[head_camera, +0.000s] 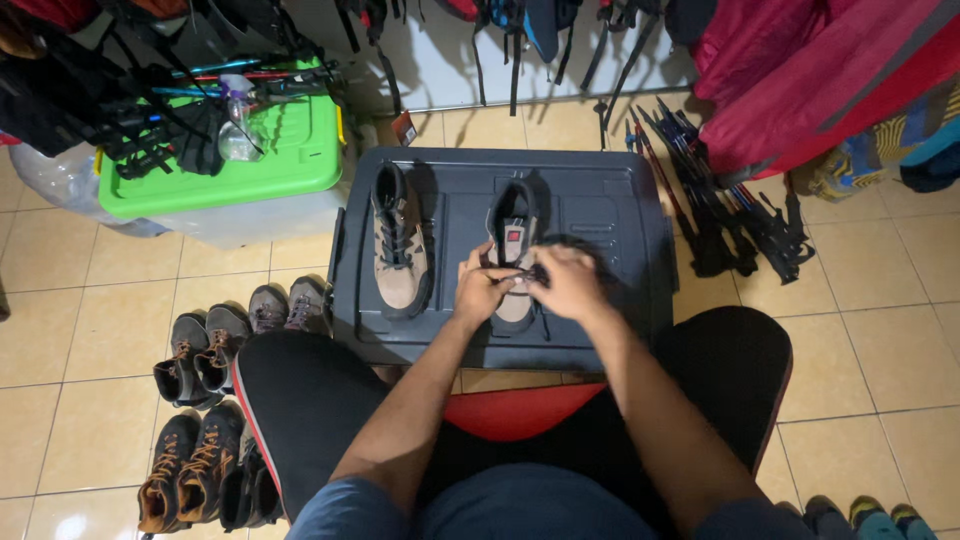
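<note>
Two tan hiking shoes stand on a dark grey bin lid (620, 210) in front of me. The left shoe (398, 245) stands untouched with its black laces done up. Over the right shoe (513, 240), my left hand (483, 285) and my right hand (567, 282) are both pinching its black laces, fingers closed on the strands above the tongue. My forearms reach forward from my lap, where dark trousers and a red seat show.
A green-lidded box (300, 160) with a spray bottle and trekking gear stands at the back left. Several pairs of shoes (205, 400) line the tiled floor on the left. Folded trekking poles (720, 200) lie right of the bin, with red bags above.
</note>
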